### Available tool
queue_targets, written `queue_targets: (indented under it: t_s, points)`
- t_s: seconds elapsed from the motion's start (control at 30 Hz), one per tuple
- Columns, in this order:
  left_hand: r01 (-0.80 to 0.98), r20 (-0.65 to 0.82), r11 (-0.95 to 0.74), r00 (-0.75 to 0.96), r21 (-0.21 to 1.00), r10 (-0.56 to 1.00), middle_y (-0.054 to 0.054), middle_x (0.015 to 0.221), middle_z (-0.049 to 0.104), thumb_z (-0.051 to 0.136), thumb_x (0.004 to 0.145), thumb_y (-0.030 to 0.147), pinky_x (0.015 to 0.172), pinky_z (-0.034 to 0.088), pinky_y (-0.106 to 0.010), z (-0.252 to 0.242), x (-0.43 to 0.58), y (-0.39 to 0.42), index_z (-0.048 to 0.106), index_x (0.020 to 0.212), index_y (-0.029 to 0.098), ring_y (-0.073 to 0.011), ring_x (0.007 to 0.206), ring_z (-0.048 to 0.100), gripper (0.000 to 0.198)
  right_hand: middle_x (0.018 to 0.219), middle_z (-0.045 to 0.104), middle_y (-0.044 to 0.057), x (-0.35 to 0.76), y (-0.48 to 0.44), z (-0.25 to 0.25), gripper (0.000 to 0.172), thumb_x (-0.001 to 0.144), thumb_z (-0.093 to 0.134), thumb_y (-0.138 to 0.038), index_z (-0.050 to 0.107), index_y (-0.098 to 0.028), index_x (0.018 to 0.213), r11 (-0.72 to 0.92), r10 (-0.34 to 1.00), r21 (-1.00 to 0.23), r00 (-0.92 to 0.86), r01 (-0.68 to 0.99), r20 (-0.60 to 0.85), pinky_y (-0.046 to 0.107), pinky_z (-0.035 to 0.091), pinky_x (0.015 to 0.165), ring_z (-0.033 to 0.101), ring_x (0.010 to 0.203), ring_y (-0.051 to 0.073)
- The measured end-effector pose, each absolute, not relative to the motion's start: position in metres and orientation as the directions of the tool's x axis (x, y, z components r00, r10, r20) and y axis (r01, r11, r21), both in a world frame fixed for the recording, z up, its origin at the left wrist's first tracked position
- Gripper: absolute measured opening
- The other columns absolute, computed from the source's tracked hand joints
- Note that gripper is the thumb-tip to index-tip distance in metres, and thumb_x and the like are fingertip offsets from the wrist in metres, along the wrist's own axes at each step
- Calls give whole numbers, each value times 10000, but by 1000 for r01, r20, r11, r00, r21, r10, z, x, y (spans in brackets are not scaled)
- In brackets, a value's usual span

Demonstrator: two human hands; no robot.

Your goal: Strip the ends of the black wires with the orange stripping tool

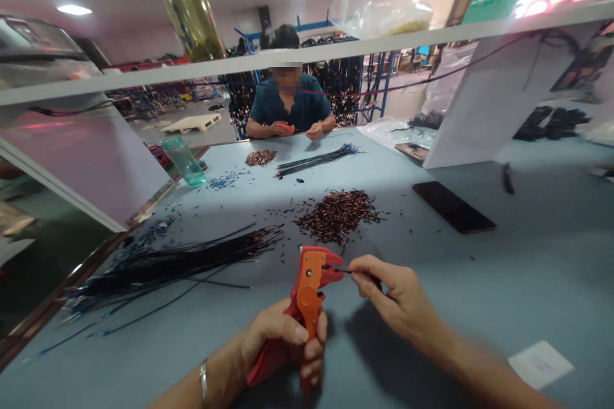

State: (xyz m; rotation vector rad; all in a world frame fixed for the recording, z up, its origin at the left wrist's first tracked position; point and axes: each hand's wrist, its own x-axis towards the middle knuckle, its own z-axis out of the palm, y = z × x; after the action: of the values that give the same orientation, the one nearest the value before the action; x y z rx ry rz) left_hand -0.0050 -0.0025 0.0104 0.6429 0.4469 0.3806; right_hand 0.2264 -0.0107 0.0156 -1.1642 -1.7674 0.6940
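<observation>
My left hand (290, 339) is wrapped round the handles of a red and orange wire stripper (309, 281), its jaws pointing right. Pinched between the thumb and fingers of my right hand (393, 291) is a thin black wire (346, 271), whose end reaches the stripper's jaws. How far the end goes between the jaws I cannot tell. Just beyond the tool lies a heap of short black and copper-coloured offcuts (338, 214). To the left a thick bundle of long black wires (182, 262) rests on the table, with blue ends at its near left side.
A black phone (453, 206) lies to the right, with a white paper slip (541, 364) nearer me. Across the table (527, 255) sits a co-worker (290, 102) holding a red tool. A shelf (288, 57) spans overhead; a green bottle (185, 163) stands far left.
</observation>
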Motion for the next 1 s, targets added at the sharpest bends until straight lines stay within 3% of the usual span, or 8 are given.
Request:
queue_targets:
  t_s: [0.7,1.0]
  points:
    - [-139,-292,749,863,648,413,-1,623,543,707,580,215,592,435,-299,9,-8,-1,658,880,107,-124,515,527,321,594,582,-22,223,-13,21,239,947,453,-276,626,-191,806,429,902,-757,-195,493,385,221,382,516,488,508,115]
    - [-144,-272,715,859,684,433,-45,610,607,653,628,221,593,490,-335,0,-9,-4,672,864,76,-177,521,605,277,655,623,3,224,-11,20,251,951,456,-276,655,-185,828,429,903,-791,-216,437,371,228,409,557,516,560,121]
